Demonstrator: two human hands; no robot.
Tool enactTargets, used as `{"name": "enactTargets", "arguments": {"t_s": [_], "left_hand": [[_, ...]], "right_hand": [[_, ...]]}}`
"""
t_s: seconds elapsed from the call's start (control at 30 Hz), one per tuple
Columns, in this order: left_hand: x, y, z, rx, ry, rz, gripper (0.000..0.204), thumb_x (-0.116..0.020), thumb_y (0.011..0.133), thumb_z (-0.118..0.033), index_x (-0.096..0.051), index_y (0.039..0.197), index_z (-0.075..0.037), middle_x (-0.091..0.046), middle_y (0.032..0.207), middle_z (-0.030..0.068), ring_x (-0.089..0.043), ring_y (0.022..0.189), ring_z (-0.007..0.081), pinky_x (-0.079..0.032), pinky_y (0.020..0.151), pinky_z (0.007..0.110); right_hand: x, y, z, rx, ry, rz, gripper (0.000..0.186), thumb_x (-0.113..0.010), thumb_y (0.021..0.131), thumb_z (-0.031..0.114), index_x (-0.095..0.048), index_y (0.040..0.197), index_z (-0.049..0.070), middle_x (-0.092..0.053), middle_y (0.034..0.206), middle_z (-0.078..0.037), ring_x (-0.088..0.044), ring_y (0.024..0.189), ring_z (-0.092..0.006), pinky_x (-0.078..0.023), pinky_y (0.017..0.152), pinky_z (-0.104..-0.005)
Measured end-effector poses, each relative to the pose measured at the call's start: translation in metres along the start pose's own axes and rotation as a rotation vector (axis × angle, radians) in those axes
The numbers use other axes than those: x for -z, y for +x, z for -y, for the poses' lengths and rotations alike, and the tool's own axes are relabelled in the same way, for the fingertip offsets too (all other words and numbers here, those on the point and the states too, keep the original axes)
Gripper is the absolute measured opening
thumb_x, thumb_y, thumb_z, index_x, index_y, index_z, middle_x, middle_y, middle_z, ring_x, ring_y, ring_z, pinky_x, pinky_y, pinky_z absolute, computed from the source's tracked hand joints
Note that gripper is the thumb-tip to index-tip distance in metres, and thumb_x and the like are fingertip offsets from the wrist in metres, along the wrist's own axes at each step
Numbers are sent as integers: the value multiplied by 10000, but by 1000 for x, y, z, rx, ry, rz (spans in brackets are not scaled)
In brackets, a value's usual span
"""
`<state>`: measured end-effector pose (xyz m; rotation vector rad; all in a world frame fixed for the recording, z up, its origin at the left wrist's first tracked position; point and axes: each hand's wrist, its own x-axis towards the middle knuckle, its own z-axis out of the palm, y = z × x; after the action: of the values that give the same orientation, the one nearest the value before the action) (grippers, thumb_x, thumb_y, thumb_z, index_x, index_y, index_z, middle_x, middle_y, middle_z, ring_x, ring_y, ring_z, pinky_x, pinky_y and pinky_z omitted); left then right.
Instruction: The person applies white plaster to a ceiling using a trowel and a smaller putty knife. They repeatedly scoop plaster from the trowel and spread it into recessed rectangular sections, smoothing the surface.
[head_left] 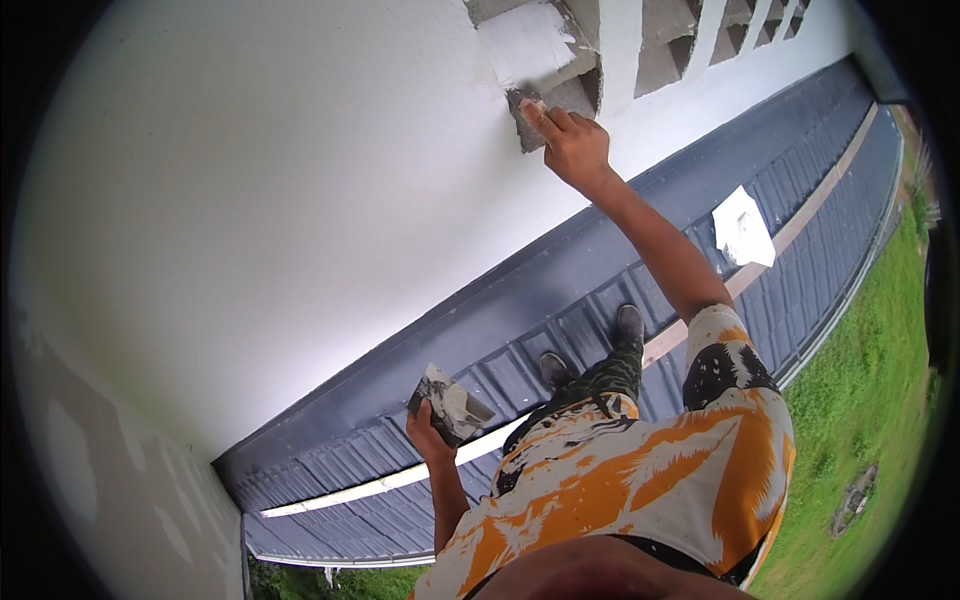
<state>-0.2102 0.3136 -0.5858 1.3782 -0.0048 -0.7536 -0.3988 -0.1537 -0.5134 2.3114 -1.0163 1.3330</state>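
At the top of the view my right hand (578, 148) is closed, its thumb and index finger pressing a small putty knife (522, 97) with a dark blade. The blade lies against the lower edge of a white-coated patch (527, 45) inside a rough grey wall opening (568, 95). The knife's handle is hidden by my fingers. Lower down, away from the wall, my left hand (430, 438) grips the left side of a dark flat plate (470, 420). White putty (446, 402) is smeared and heaped on it.
I stand on a sloping dark tiled roof (380, 470) beside a white wall (250, 200). More openings (668, 45) continue along the wall to the upper right. A wooden batten (805, 215) crosses the tiles, with a white sheet (743, 230) near it. Grass (850, 400) lies beyond the roof edge.
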Motion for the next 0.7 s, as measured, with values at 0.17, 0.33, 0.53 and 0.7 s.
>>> {"name": "enactTargets", "arguments": {"t_s": [0.17,0.33,0.53,0.7], "left_hand": [[-3,1,-4,-16,14,-28,295,-556,936,-110,-594,1182,49,-687,1026,127,-698,874,244,-572,786,364],[-5,1,-6,0,-11,2,288,-549,943,-104,-587,1188,41,-685,1033,132,-701,874,248,-574,781,356],[3,2,4,-7,16,20,305,-542,946,-111,-575,1204,50,-676,1072,141,-699,905,254,-577,800,365],[-6,-4,0,44,-120,19,279,-552,947,-116,-594,1184,25,-684,1052,124,-699,899,240,-578,793,358]], "right_hand": [[5,-8,-11,-25,49,-48,590,-656,674,17,-671,1225,225,-590,760,13,-606,589,-187,-497,492,-315],[4,64,-12,22,40,-56,563,-634,706,-11,-693,1210,233,-636,780,7,-634,604,-196,-506,505,-317],[10,25,-3,52,73,52,569,-625,722,-33,-703,1213,244,-665,789,3,-631,587,-216,-508,505,-326],[30,-20,-9,-79,136,87,467,-670,800,33,-694,1222,233,-662,782,-20,-639,612,-244,-504,526,-348]]}}
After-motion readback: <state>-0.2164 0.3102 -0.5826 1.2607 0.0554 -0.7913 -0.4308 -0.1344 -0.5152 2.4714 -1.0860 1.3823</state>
